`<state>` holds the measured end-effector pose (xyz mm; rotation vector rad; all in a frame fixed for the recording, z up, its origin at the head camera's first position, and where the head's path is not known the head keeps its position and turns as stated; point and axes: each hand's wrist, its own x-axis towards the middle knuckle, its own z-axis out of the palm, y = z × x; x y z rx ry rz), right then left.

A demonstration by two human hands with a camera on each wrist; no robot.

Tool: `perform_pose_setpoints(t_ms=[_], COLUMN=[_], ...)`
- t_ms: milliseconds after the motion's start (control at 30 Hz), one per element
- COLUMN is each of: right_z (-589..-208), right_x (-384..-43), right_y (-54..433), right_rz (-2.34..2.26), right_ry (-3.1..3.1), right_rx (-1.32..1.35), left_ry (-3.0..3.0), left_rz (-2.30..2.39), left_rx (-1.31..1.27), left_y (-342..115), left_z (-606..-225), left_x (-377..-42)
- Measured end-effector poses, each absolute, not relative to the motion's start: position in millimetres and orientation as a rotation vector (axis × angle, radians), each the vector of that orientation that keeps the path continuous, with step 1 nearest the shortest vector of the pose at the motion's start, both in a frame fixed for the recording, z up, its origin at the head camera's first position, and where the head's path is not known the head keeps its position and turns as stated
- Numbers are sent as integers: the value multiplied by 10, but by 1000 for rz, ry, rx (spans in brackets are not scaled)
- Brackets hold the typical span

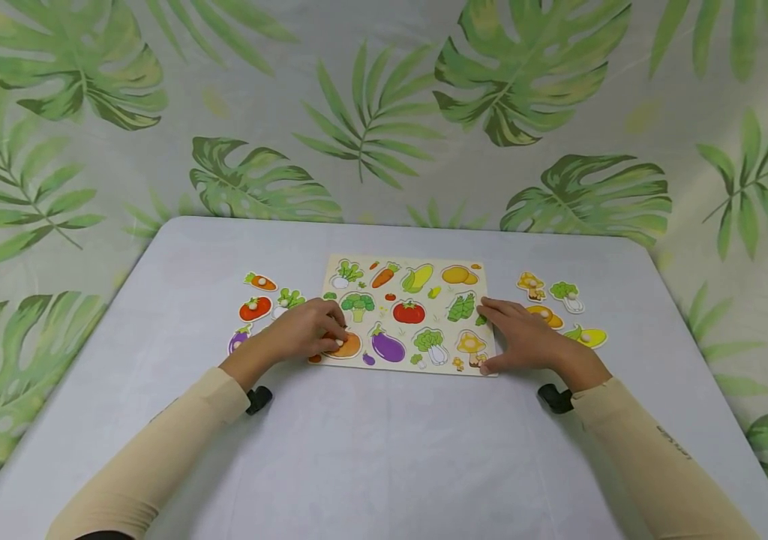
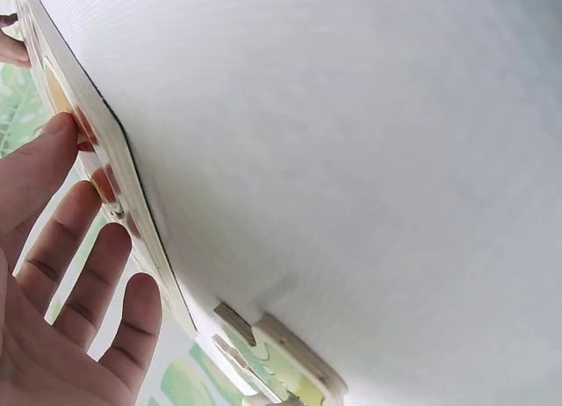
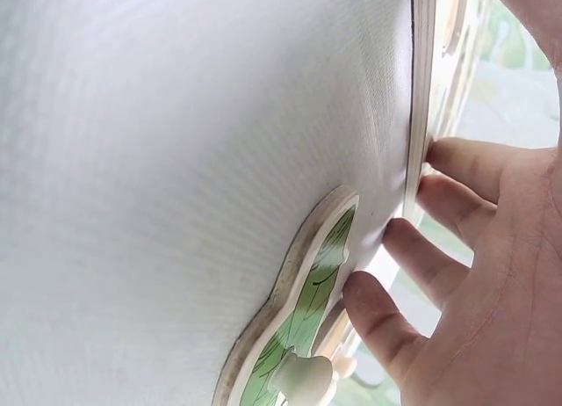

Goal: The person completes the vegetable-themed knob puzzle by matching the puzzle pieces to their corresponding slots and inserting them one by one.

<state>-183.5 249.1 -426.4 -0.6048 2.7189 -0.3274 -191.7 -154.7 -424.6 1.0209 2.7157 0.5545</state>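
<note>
A wooden vegetable puzzle board (image 1: 391,361) lies flat on the table. At its lower left corner, my left hand (image 1: 306,328) pinches the small knob of an orange pumpkin-like piece (image 1: 352,346) with thumb and index finger; the piece lies in or on its slot. In the left wrist view, the other fingers of the left hand (image 2: 75,257) spread loosely beside the board edge (image 2: 132,182). My right hand (image 1: 526,335) rests at the board's right edge, thumb and fingers spread. The right wrist view has these fingertips (image 3: 399,235) touching at the board's side (image 3: 420,98).
Left of the board lie carrot (image 1: 262,282), tomato (image 1: 255,308), eggplant (image 1: 238,337) and white radish (image 1: 289,298) pieces with knobs. On the right are mushroom (image 1: 530,282), bok choy (image 1: 566,295), potato (image 1: 549,316) and corn (image 1: 589,337) pieces. A leaf-print cloth (image 1: 384,112) hangs behind.
</note>
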Motion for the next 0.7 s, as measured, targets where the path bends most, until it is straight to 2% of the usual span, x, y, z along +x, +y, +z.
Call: perform_pose_setpoints(t_ms=[700], right_z=[-4263], right_x=[-1827], right_y=[2495], right_rz=[-325], right_ry=[2721], right_rx=[-617], left_ry=[2683], left_rz=[653], left_rx=[1012], left_y=[-1579], left_z=[-4275], left_x=[-1931])
